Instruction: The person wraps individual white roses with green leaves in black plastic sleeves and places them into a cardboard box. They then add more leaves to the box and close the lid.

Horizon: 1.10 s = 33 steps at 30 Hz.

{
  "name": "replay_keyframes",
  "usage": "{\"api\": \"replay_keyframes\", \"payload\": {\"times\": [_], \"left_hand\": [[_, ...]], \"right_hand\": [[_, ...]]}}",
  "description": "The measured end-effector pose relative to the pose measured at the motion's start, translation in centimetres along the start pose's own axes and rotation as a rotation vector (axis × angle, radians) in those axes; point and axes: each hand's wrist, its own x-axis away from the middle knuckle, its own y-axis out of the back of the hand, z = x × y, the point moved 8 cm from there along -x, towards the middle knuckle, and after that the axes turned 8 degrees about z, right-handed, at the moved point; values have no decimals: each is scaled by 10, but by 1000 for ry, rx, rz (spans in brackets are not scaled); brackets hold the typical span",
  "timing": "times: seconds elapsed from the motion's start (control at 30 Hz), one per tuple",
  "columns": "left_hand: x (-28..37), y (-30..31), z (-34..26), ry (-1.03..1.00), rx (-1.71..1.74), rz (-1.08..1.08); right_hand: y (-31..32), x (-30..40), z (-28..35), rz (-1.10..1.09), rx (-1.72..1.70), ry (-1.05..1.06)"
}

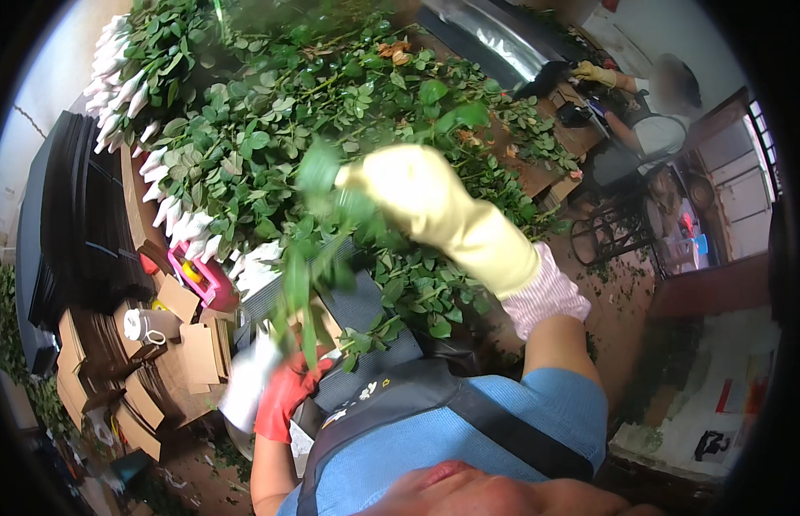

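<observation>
My left hand [286, 395], in a red rubber glove, is curled around a leafy flower stem low in front of my chest. Against the glove is a blurred white sleeved flower head [250, 380]. Higher up, my right hand [400, 184], in a pale yellow rubber glove with a striped cuff, is closed at the blurred green leaves [322, 177] of the stem; its fingertips are hard to make out. Below the hands lies a dark grey corrugated sheet [368, 303]. A heap of leafy stems [297, 103] spreads beyond, with white-sleeved flower heads [171, 209] along its left side.
At left are a stack of black sheets [77, 213], a pink tape dispenser [203, 277], a white lidded cup [151, 324] and cut cardboard pieces [200, 355]. Another person [655, 129] in gloves works at the far right, beside a reflective sheet [497, 39]. A metal-framed chair [613, 232] stands right.
</observation>
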Motion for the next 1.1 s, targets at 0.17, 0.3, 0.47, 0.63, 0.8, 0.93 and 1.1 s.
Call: {"api": "replay_keyframes", "payload": {"times": [0.17,0.3,0.47,0.63,0.8,0.93,1.1], "left_hand": [[-12,5,-13,-65,392,-141],[0,13,-24,-25,313,-325],[-6,1,-21,70,177,-69],[-5,7,-60,-14,-31,-105],[-8,10,-42,-82,-257,-241],[-12,12,-65,-164,-298,-263],[-10,8,-53,-167,-275,-256]], "right_hand": [[-96,94,27,762,128,-315],[-132,176,-21,1325,-8,-1120],[-130,173,-4,1347,88,-622],[-81,84,-59,823,4,-447],[-158,-48,-105,614,384,-289],[-226,-53,-156,565,797,-293],[-152,-69,-138,220,414,-581]]}}
